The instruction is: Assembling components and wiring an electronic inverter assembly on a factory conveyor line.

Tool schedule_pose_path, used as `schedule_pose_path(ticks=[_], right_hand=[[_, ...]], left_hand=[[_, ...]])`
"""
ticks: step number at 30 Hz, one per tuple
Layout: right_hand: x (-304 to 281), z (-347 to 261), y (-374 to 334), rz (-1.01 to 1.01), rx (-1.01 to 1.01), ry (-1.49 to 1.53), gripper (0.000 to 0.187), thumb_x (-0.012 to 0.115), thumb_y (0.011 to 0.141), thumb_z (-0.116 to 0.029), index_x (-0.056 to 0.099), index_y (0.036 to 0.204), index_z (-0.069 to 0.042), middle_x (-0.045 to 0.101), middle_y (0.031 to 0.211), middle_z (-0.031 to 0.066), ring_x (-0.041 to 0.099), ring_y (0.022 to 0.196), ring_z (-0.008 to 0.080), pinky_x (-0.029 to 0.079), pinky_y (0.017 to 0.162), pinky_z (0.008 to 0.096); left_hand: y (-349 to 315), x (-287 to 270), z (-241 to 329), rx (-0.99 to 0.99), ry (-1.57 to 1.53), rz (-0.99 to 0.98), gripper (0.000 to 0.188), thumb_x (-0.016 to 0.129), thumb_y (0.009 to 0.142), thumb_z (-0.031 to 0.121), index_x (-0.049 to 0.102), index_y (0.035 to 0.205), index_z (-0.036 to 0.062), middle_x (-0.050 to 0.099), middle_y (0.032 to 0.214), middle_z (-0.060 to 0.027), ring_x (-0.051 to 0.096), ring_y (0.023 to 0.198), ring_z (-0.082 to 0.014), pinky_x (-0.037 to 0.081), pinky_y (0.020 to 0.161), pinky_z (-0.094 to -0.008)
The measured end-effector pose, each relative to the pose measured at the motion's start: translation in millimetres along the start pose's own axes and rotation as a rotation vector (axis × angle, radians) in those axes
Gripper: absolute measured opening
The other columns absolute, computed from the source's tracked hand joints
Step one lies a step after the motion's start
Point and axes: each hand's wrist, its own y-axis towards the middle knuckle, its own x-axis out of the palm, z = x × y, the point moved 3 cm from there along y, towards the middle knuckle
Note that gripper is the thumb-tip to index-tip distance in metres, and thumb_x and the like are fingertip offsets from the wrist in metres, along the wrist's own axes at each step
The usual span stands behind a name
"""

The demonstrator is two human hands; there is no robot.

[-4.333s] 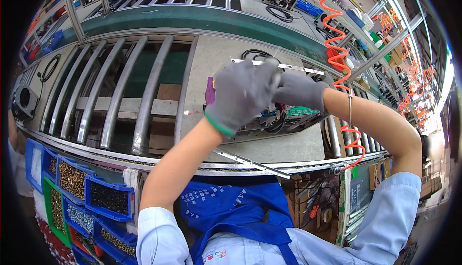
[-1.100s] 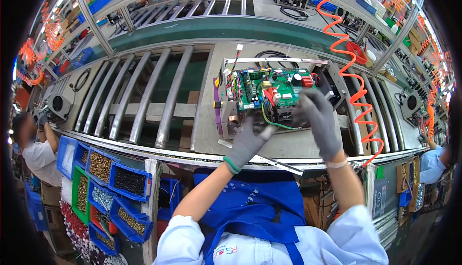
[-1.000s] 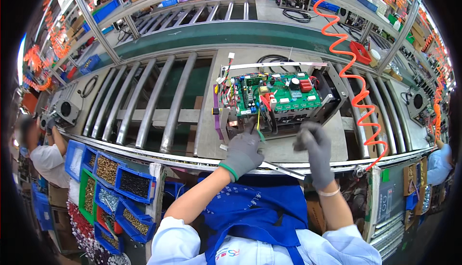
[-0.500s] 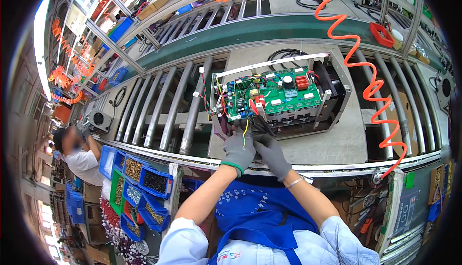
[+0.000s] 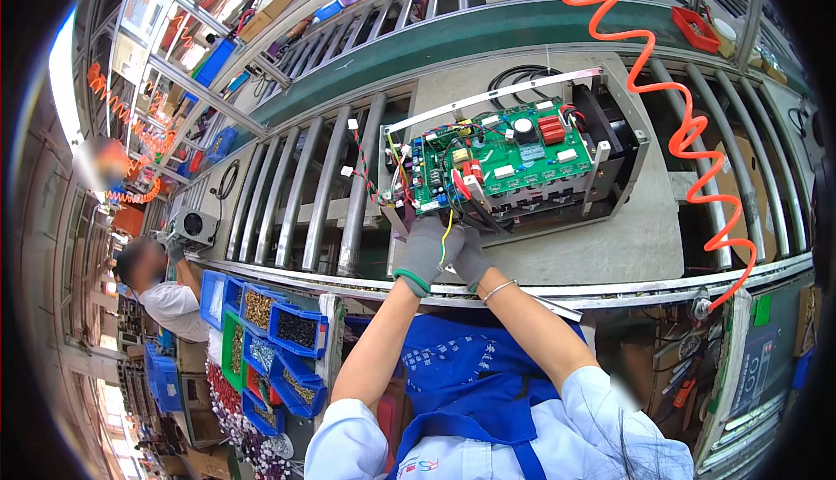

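Observation:
An open metal chassis (image 5: 629, 166) with a green circuit board (image 5: 514, 175) on top lies on a flat grey board (image 5: 557, 262) across the roller line. Both my hands wear grey gloves and meet at its near left corner. My left hand (image 5: 425, 255) is against the near edge below the circuit board, its fingertips hidden by the chassis and wires. Close beside it, partly behind it, my right hand (image 5: 471, 264) reaches the same corner with its fingers out of sight. A yellow-green wire (image 5: 448, 240) hangs over my left glove. Loose wires with white plugs (image 5: 352, 125) stick out at the left.
Metal rollers (image 5: 292, 188) run left of the chassis. An orange coiled air hose (image 5: 688, 127) hangs at the right. Blue bins of small hardware (image 5: 296, 327) stand at the lower left. A co-worker (image 5: 165, 284) handles a grey unit (image 5: 193, 226) farther left.
My right hand has moved left and up, in against my left hand. The view has shifted slightly. The chassis stays in place on its board.

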Motion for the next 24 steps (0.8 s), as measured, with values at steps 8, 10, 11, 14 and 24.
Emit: schedule_pose_path(ticks=[8,10,11,14,24], right_hand=[[46,-48,-62,0.122,-0.417,-1.209,0.023,0.053,0.088,-0.022,0.062,0.088,0.000,0.062,0.073,0.0121,0.058,0.058,0.0130,0.045,0.047,0.0291],[47,-56,-75,-0.004,-0.093,-1.226,0.028,0.051,0.088,-0.025,0.061,0.084,0.001,0.057,0.064,0.0076,0.052,0.044,0.0120,0.041,0.039,0.0279],[45,-62,-79,0.026,-0.071,-1.257,0.028,0.051,0.088,-0.025,0.061,0.084,0.001,0.057,0.064,0.0076,0.052,0.044,0.0120,0.041,0.039,0.0279],[35,-65,-80,-0.043,-0.011,-1.315,0.027,0.056,0.087,-0.026,0.062,0.098,-0.002,0.056,0.060,0.0051,0.053,0.045,0.0116,0.041,0.041,0.0273],[22,-49,-66,0.005,-0.702,-1.983,0.025,0.056,0.085,-0.022,0.065,0.100,-0.003,0.067,0.079,0.0109,0.064,0.068,0.0176,0.050,0.062,0.0308]], left_hand=[[-85,-25,9,0.056,-0.327,0.305,0.058,0.061,0.075,0.009,0.042,0.128,0.0000,0.063,0.104,-0.0179,0.060,0.065,-0.0238,0.049,0.059,-0.0360],[-109,-20,-5,-0.039,-0.505,0.319,0.057,0.060,0.075,0.002,0.044,0.129,0.0011,0.065,0.109,-0.0108,0.047,0.053,-0.0055,0.044,0.053,-0.0214],[-118,-17,-12,-0.051,-0.516,0.327,0.057,0.060,0.075,0.002,0.044,0.129,0.0011,0.065,0.109,-0.0108,0.047,0.053,-0.0055,0.044,0.053,-0.0214],[-148,2,-38,-0.279,-0.756,0.372,0.051,0.059,0.076,0.000,0.049,0.126,0.0015,0.066,0.109,-0.0086,0.046,0.055,-0.0030,0.044,0.054,-0.0204],[-194,14,-66,-0.331,-0.791,0.450,0.043,0.058,0.078,-0.001,0.053,0.121,0.0024,0.065,0.103,-0.0072,0.046,0.058,-0.0043,0.043,0.054,-0.0189]])
